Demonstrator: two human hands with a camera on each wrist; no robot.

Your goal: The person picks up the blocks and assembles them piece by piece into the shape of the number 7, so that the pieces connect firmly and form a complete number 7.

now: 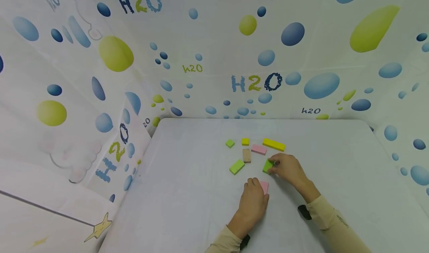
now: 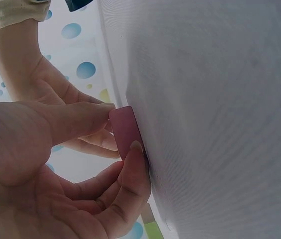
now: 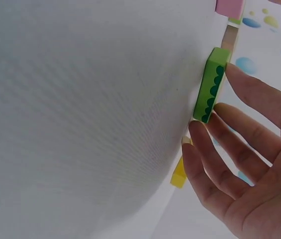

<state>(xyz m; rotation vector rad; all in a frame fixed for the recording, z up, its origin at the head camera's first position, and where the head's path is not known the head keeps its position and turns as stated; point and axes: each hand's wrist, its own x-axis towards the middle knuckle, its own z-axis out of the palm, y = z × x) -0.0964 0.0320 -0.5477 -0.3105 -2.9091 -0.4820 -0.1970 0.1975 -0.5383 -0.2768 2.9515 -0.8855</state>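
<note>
In the head view my left hand (image 1: 252, 201) grips a pink block (image 1: 264, 187) near the front of the table. The left wrist view shows that pink block (image 2: 126, 130) between thumb and fingertips, one edge close to the white tabletop. Farther back and to the right, my right hand (image 1: 289, 168) pinches a green block (image 1: 267, 166). Seen from the right wrist, this green block (image 3: 212, 85) carries a dark green scalloped pattern on one face, with the thumb at one end and fingertips at the other.
Behind the hands lie a light green block (image 1: 237, 166), a wooden block (image 1: 246, 156), another pink block (image 1: 259, 149), a long yellow block (image 1: 274, 144), a small yellow block (image 1: 245, 141) and a small green block (image 1: 229, 143). A patterned curtain (image 1: 214, 78) rises behind the white table (image 1: 181, 193).
</note>
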